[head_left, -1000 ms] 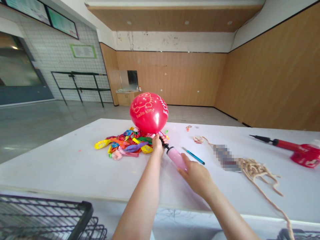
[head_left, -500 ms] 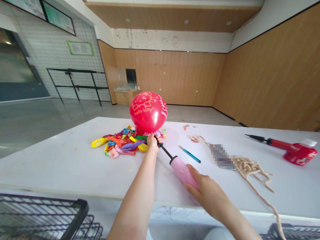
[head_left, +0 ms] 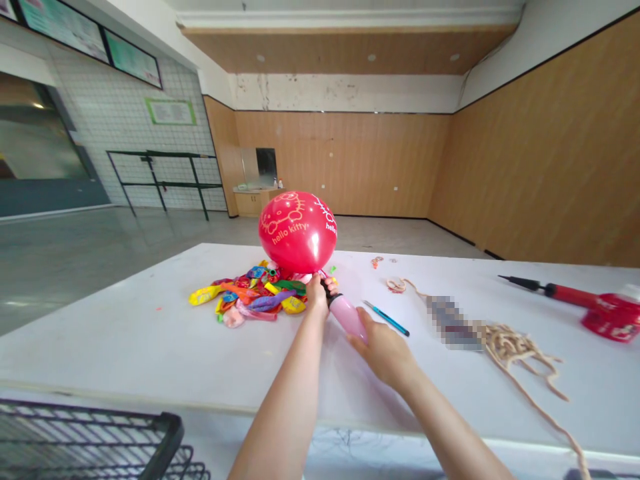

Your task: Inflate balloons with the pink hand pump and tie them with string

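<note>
A round, inflated red balloon (head_left: 297, 233) printed with "hello kitty" stands up above the table. At its base, my left hand (head_left: 319, 293) is closed around the balloon's neck and the black nozzle end of a pink hand pump (head_left: 349, 317). The neck itself is hidden by the fingers. My right hand (head_left: 385, 352) wraps the near end of the pump's pink barrel, which is pushed up close to my left hand. Just left of the hands lies a pile of limp, many-coloured balloons (head_left: 260, 301).
On the white table (head_left: 200, 360), right of the pump, are a blue pen-like tool (head_left: 387, 318), a tangle of beige cord (head_left: 510, 347) and a blurred-out flat item. Farther right lie a red-and-black pump (head_left: 570, 294) and a red bottle (head_left: 613, 319). A black wire basket (head_left: 90, 433) sits front left.
My right hand has slid the pink barrel forward towards my left hand, covering the black rod. The camera view has tilted up slightly; the balloon looks slightly tilted.
</note>
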A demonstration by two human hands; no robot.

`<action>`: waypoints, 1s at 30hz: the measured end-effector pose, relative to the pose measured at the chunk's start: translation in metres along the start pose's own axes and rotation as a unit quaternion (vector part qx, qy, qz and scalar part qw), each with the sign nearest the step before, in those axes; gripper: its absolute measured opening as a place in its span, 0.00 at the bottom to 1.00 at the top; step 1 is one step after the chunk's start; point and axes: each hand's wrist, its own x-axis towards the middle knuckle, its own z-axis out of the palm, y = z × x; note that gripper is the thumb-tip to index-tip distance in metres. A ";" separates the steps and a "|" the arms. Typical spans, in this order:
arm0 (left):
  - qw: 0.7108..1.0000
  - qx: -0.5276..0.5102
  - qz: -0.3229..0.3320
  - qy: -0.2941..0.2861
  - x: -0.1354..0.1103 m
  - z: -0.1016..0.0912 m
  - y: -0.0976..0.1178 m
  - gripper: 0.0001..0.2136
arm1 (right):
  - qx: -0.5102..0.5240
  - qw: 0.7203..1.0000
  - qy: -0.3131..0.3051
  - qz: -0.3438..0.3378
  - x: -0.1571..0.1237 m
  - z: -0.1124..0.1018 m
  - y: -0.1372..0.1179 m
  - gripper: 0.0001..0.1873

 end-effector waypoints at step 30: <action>0.995 0.067 0.072 0.029 0.002 -0.007 -0.021 0.07 | 0.511 0.841 -0.157 -0.084 0.054 0.021 0.033 0.30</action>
